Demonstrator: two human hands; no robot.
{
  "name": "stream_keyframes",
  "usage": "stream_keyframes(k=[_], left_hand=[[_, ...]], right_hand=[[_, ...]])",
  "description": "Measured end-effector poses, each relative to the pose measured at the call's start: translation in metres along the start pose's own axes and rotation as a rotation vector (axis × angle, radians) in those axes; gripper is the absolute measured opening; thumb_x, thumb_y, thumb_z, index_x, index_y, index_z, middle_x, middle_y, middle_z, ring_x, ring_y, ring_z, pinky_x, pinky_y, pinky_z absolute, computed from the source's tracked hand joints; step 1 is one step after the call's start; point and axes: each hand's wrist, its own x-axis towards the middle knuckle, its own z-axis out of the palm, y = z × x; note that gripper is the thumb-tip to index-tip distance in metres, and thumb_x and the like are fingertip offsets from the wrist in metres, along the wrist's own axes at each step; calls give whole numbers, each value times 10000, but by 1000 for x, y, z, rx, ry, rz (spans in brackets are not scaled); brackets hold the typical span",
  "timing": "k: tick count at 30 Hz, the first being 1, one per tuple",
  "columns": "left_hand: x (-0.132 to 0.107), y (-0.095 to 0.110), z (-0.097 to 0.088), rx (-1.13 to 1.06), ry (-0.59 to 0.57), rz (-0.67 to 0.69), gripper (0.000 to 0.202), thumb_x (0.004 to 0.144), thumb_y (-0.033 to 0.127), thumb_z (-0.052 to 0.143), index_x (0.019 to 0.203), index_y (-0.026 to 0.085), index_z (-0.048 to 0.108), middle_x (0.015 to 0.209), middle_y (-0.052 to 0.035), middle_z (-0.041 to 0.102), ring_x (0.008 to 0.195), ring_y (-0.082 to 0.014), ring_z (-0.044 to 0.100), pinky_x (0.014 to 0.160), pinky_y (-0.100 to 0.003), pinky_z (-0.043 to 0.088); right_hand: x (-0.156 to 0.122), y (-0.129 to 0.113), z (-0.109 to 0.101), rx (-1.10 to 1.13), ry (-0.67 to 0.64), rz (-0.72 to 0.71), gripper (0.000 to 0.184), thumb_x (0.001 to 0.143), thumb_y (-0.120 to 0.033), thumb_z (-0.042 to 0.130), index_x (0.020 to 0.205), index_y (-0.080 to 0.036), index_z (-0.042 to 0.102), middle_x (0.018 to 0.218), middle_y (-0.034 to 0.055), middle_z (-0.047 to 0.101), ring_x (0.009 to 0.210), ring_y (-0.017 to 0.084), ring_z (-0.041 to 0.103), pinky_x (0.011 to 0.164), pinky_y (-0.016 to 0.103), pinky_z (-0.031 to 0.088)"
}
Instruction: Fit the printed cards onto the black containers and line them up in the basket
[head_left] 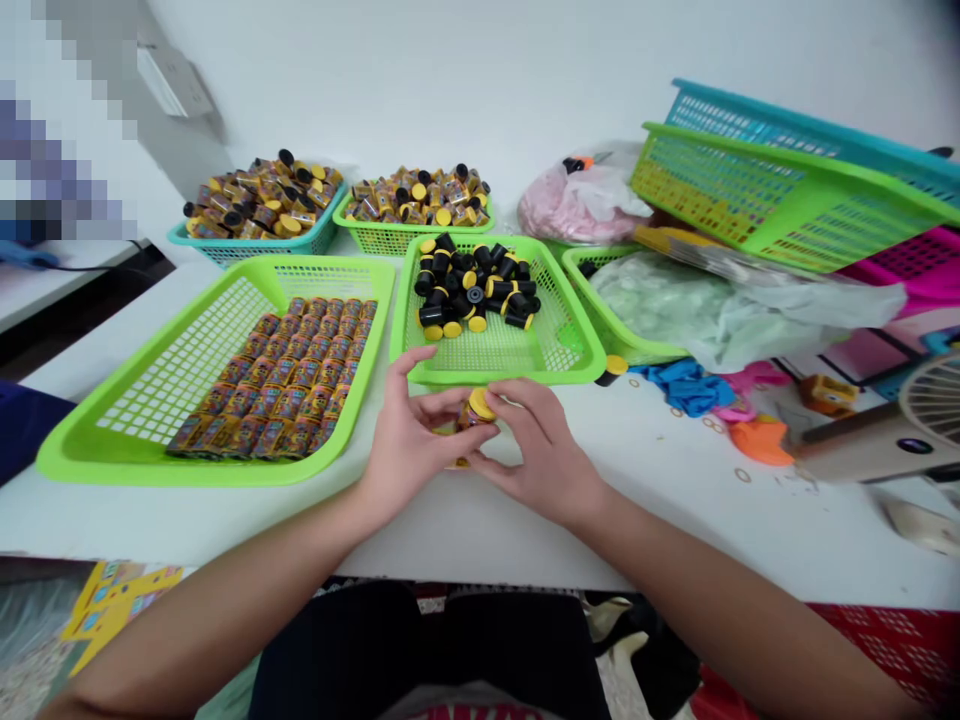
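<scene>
In the middle of the head view, my left hand (409,435) and my right hand (551,455) are closed around a small yellow-capped canister (481,404) with a printed wrap on its side. The left thumb and fingers grip its body, while my right fingertips touch the cap and side. Much of the canister is hidden by the fingers. Just beyond my hands stands a green basket (577,350) with plain black canisters (475,295) with yellow caps. To the left, a larger green basket (187,470) has wrapped canisters (289,380) lying in neat rows.
At the back, a blue basket (319,238) and a green basket (416,238) are heaped with wrapped canisters. Bags and stacked baskets (787,200) crowd the right. A loose canister (613,367), blue balloon-like scraps (686,387) and a small fan (862,440) lie on the white table (637,450).
</scene>
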Motion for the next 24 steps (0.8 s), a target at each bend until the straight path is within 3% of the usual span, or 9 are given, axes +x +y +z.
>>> stream_keyframes(k=[2,4,7,10,13,17,20,24], left_hand=[[1,1,3,-123,-122,-42,741,676,171,846,1140,281,278,898,60,711,735,-96,702,705,-221,558],[0,0,4,-183,-265,-136,647,726,180,804,1073,276,265,808,101,649,662,-75,666,609,-178,505],[-3,-1,2,-201,-412,-294,605,780,198,757,1106,267,252,752,103,618,613,-92,657,582,-199,496],[-4,-1,-2,-222,-477,-321,623,813,240,738,1178,259,234,742,78,644,615,-116,663,609,-239,519],[-5,2,-4,-216,-510,-279,631,825,248,730,1210,265,230,762,71,630,613,-107,649,624,-242,517],[-4,5,-3,-152,-552,-248,672,787,209,741,1221,279,233,739,86,560,559,-81,577,540,-196,445],[-3,5,-2,-106,-496,-210,681,775,204,732,1230,281,231,677,118,491,502,-61,495,491,-178,388],[-1,-2,0,58,-400,-59,674,746,157,710,1209,272,233,631,141,435,479,-58,428,476,-174,348]], right_hand=[[0,-4,0,7,4,-52,523,873,-182,647,1353,-204,442,1170,138,627,1126,262,612,922,450,560],[1,-7,-1,36,12,-105,559,875,-177,639,1389,-175,420,1177,148,634,1139,262,610,934,445,564],[2,-11,-2,41,-6,-151,589,873,-202,640,1416,-151,416,1193,160,644,1170,282,601,956,472,563],[2,-11,-4,38,-6,-181,588,843,-173,661,1393,-126,458,1164,160,670,1138,280,623,966,477,563],[3,-10,-5,43,6,-219,552,852,-195,661,1375,-152,490,1107,128,708,1050,252,670,969,476,562],[3,-9,-7,87,-22,-239,515,880,-235,631,1376,-214,497,1104,93,727,1021,235,690,974,469,557],[1,-6,-7,86,-35,-235,540,889,-249,637,1402,-204,474,1141,108,711,1100,253,658,1000,489,531],[-2,-2,-4,-3,-48,-249,499,899,-240,654,1375,-247,507,1122,80,697,1097,241,635,1070,508,460]])
